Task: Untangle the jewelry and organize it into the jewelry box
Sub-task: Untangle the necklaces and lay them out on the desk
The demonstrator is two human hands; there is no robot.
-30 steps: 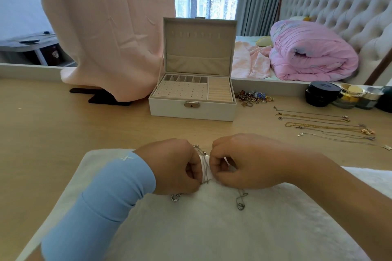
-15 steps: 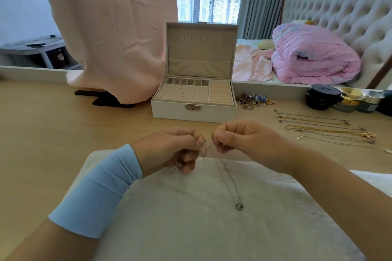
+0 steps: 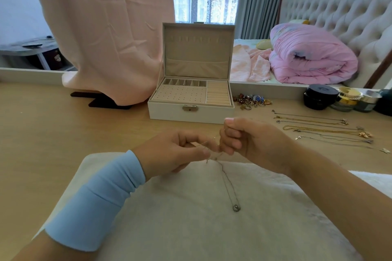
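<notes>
The table point(image 3: 53, 133) runs wide and bare on the left, pale wood out to its far edge, where a low white ledge point(image 3: 31, 73) meets it. A white fluffy cloth point(image 3: 191, 235) covers the near part, right up to the person, and its left corner stops short of the open wood. At the far left a pink drape point(image 3: 106, 38) hangs down onto the table over a black stand foot point(image 3: 106, 103). The right side is busier. There, necklaces point(image 3: 318, 127) lie stretched in rows, side by side. Behind them a black jar point(image 3: 320, 96) and a gold-lidded jar point(image 3: 347, 98) stand against the ledge.

The jewelry box point(image 3: 169, 114) sits at the middle of the far side, its lid point(image 3: 198, 48) standing upright. Its tray shows a row of small compartments at the back, a dotted panel in front of them and ribbed ring rolls on the right. Just beside the box, on its right, a small heap of rings point(image 3: 252, 99) and trinkets lies on the wood.

Both hands are raised above the far edge of the cloth, close together, fingertips almost meeting. The left hand point(image 3: 176, 150), with a blue sleeve point(image 3: 95, 203) on its forearm, pinches a fine chain point(image 3: 228, 184) between thumb and forefinger. The right hand point(image 3: 254, 142) has its fingers curled in, nipping the same chain. From the pinch the chain drops in a narrow loop to the cloth, where its pendant point(image 3: 235, 207) rests.
</notes>
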